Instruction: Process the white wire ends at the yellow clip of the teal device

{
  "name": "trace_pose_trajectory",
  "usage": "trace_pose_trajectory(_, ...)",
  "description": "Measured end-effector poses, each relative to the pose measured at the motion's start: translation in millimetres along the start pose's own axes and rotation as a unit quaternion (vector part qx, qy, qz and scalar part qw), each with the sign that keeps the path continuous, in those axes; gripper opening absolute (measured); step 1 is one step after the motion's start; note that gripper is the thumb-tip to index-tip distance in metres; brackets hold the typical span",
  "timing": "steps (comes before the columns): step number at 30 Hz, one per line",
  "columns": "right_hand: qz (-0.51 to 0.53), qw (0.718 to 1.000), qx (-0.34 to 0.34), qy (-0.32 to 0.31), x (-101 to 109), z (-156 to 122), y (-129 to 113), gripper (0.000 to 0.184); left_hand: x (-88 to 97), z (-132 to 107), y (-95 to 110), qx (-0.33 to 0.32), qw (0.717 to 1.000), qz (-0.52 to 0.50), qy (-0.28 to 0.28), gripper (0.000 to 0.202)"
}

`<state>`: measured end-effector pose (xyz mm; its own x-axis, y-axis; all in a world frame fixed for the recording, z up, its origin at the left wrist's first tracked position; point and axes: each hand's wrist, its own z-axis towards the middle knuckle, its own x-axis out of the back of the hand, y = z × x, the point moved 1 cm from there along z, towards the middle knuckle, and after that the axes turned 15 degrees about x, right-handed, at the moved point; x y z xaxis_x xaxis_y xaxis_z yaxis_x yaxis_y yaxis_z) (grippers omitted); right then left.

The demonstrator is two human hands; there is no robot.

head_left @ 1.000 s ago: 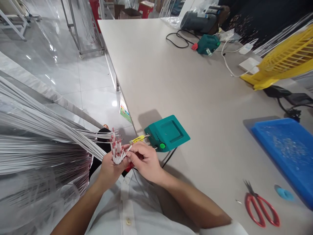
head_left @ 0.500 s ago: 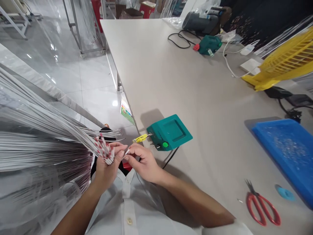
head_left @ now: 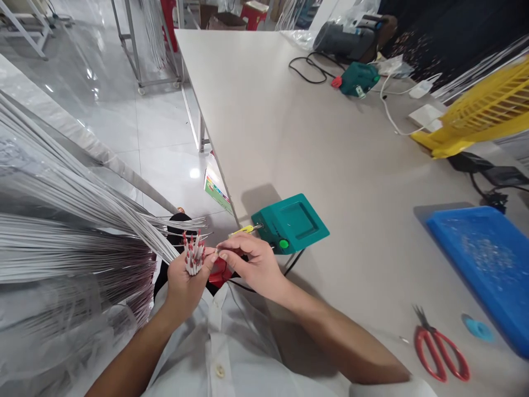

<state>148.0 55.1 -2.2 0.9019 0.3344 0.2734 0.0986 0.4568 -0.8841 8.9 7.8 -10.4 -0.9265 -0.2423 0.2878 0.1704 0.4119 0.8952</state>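
My left hand (head_left: 182, 286) is closed around a bundle of white wires (head_left: 194, 258), whose red-marked ends stick up above the fist. The long wires trail off to the left. At the bundle's right side, the tips of my right hand (head_left: 260, 267) are pinched together against my left thumb and fingertips. Whatever lies in that pinch is small and mostly covered by the fingers. Just beyond my right hand, on the table edge, sits a green box (head_left: 285, 220) with a green button. A yellow-sleeved clip (head_left: 243, 230) joins its near side, partly behind my fingers.
Red-handled scissors (head_left: 440, 350), a light blue ring (head_left: 478, 328) and a blue tray (head_left: 446, 234) holding small clear pieces lie on the right. Farther back are a yellow fan (head_left: 467, 124) and a second green device (head_left: 357, 78). More wires (head_left: 61, 237) hang at left.
Both hands have shifted slightly right, and the wire bundle stands more upright. The white wire end seen between my fingertips before is now mostly hidden, with the fingertips closer together.
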Motion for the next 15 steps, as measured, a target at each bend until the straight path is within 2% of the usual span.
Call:
trace_pose_trajectory(5,-0.028,0.998,0.042,-0.043,5,5,1,0.010,-2.3,0,-2,-0.001,0.999,0.033,-0.022,0.011)
trace_pose_trajectory(7,-0.058,0.991,0.077,-0.092,11,9,0,0.010,-1.5,1,-5,0.000,0.998,0.045,-0.052,0.013)
trace_pose_trajectory(9,-0.102,0.973,0.130,-0.163,18,13,-2,0.010,-0.2,2,-8,0.006,0.993,0.058,-0.101,0.015)
trace_pose_trajectory(12,-0.203,0.910,0.238,-0.272,26,19,-6,0.014,1.7,6,-9,0.033,0.983,0.067,-0.168,0.018)
trace_pose_trajectory(15,-0.309,0.821,0.360,-0.318,30,21,-9,0.018,2.6,9,-5,0.059,0.974,0.046,-0.214,0.023)
